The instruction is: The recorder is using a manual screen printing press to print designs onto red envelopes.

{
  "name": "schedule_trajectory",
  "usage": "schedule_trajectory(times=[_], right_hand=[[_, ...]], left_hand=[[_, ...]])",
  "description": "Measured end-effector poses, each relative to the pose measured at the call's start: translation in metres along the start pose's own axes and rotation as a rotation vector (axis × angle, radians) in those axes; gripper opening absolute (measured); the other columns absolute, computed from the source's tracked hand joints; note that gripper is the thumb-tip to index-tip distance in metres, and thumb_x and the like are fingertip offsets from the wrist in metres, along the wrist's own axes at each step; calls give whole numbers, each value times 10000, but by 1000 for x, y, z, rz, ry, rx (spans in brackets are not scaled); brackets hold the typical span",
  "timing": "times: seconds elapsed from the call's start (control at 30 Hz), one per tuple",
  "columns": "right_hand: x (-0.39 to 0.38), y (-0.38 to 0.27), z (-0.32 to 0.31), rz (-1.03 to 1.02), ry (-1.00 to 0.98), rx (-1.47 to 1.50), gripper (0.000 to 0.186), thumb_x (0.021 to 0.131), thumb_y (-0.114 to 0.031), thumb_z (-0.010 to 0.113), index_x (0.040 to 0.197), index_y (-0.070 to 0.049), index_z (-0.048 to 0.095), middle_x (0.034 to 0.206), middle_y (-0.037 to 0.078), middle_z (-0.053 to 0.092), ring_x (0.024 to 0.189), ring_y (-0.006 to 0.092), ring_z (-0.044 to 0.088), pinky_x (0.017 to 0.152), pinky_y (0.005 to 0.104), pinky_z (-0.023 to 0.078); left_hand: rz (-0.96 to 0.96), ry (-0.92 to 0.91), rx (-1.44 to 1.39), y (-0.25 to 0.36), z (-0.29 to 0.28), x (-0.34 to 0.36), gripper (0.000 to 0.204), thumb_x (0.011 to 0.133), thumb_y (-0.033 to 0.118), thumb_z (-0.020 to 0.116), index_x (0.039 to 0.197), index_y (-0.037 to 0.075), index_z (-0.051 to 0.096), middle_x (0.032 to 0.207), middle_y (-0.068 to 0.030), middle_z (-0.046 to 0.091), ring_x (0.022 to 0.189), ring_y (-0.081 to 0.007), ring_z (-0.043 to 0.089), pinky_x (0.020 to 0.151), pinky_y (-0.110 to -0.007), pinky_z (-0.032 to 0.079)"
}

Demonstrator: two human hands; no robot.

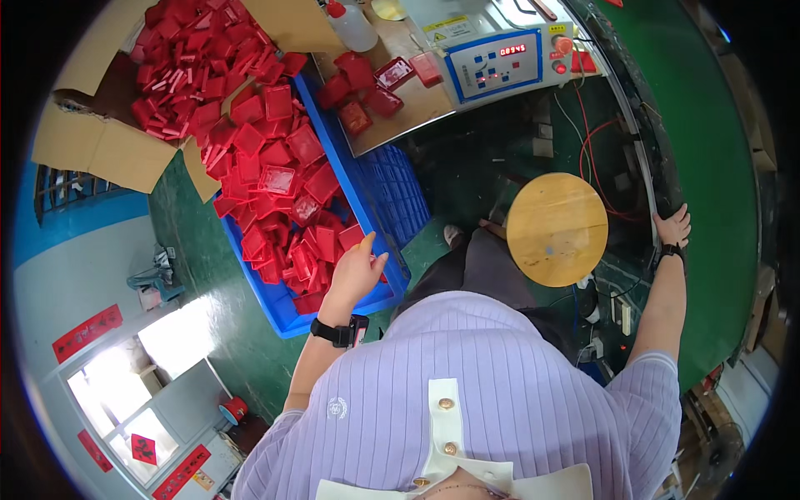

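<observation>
My left hand (357,273) is over the near right corner of a blue plastic crate (292,323). Its index finger, with a yellowish covering at the tip, and its thumb stand apart, and I see nothing held between them. Beneath and beyond the hand, the crate is heaped with shallow red rectangular plastic trays (277,180). Off to the right, my right hand (673,227) rests on the edge of a long green belt surface (708,167), fingers spread and holding nothing.
A cardboard box (108,150) of red pieces adjoins the crate. A worktable (367,137) carries loose red trays, a white bottle (354,29) and a machine with a control panel (496,62). A round wooden stool (557,229) stands before me; red cables (590,150) hang beyond.
</observation>
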State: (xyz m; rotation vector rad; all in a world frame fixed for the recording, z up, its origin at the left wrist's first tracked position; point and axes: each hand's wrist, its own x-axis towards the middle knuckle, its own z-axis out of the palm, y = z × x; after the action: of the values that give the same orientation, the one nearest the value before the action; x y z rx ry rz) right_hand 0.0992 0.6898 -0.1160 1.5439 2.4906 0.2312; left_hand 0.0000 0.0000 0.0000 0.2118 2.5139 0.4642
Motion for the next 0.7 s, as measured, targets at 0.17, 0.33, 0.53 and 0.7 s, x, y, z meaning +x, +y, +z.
schedule_trajectory(times=[0.17, 0.33, 0.53, 0.7], right_hand=[[1, -2, 4, 19, 12, -9, 1006, 651, -498, 702, 1437, -245, 128, 1479, 87, 191, 1339, 346, 207, 1032, 581, 221], [6, 1, 5, 17, -34, -8, 1045, 634, -480, 720, 1442, -247, 100, 1480, 89, 182, 1341, 347, 201, 1040, 572, 224], [34, 8, 12, 24, -154, -180, 1144, 615, -436, 756, 1447, -208, 4, 1465, 163, 182, 1302, 364, 283, 1059, 471, 277], [50, -22, -6, 49, -450, -331, 1022, 627, -405, 764, 1377, -188, 105, 1373, 163, 281, 1227, 335, 359, 1017, 436, 321]], left_hand=[[21, 13, 33, 0, -3, 6, 512, 815, 255, 607, 1229, -12, 466, 850, -209, 605, 795, -363, 597, 701, -432, 480], [35, 35, 30, -3, -1, -2, 494, 822, 250, 603, 1219, -13, 473, 879, -207, 607, 826, -352, 590, 726, -421, 475], [56, 71, -112, -11, -8, -18, 477, 828, 269, 594, 1196, -19, 498, 961, -202, 611, 900, -345, 584, 774, -408, 470], [-57, 135, -186, -27, -27, -29, 459, 833, 267, 585, 1182, -21, 509, 1049, -224, 598, 983, -363, 567, 829, -412, 460]])
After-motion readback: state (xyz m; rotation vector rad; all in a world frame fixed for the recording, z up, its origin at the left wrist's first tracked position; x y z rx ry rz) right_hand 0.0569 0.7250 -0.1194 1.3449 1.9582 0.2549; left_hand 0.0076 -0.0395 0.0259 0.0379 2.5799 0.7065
